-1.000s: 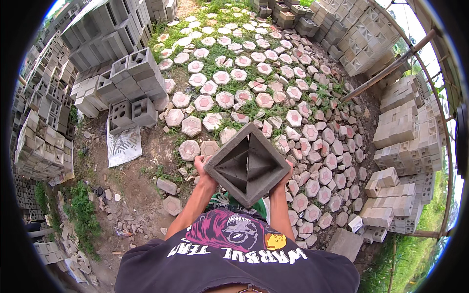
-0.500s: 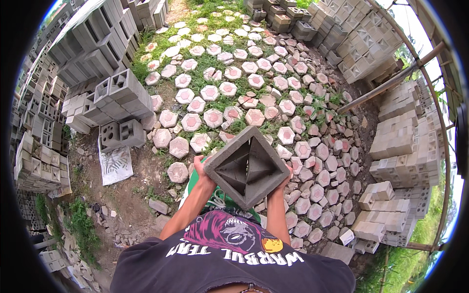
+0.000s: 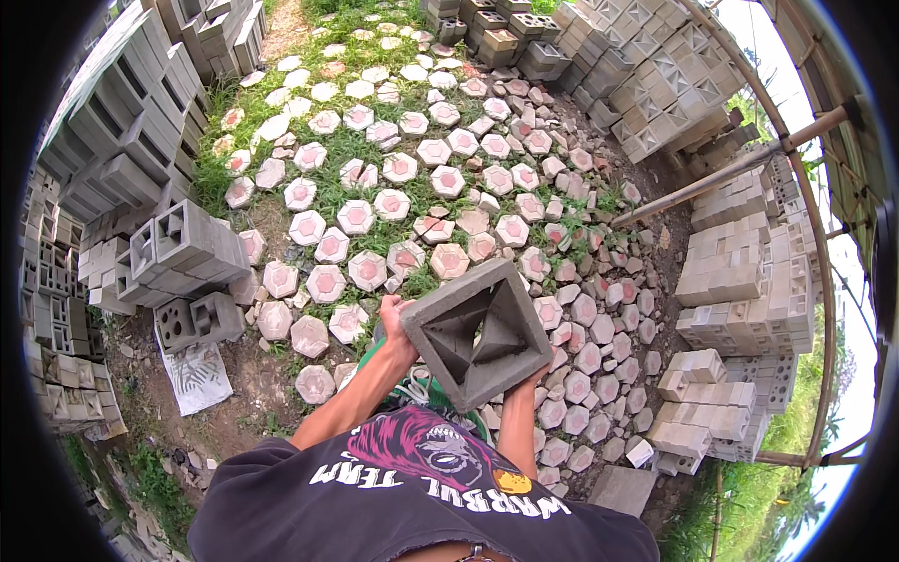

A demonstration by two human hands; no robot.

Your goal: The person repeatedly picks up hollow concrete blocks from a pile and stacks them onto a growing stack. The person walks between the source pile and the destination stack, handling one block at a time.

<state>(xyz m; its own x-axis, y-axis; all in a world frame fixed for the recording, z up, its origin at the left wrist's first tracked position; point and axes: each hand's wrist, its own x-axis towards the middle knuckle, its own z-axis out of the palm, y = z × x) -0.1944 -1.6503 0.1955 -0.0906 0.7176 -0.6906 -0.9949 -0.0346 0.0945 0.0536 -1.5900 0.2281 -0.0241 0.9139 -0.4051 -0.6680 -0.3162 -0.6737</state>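
Observation:
A square grey concrete vent block (image 3: 524, 281) with slanted, tapering inner faces is held up in front of my body, tilted with one corner toward me. My left hand (image 3: 397, 330) grips its left side, fingers closed on the edge. Under the lower right corner my right hand (image 3: 529, 379) supports it; most of those fingers are hidden behind the block. Beneath it lies ground paved with hexagonal stones (image 3: 367, 270) that have pinkish centres.
Stacks of grey hollow blocks (image 3: 183, 245) stand on the left, beside a white sack (image 3: 195, 377). Patterned blocks (image 3: 655, 89) are piled at the back right, more blocks (image 3: 726, 267) along the right. A slanting pole (image 3: 721, 183) juts in from the right. Broken stones and grass cover the paving.
The vent block has turned in my hands, its left corner rising. My view has swung, so the paving and stacks sit further left and lower. Both hands keep their hold.

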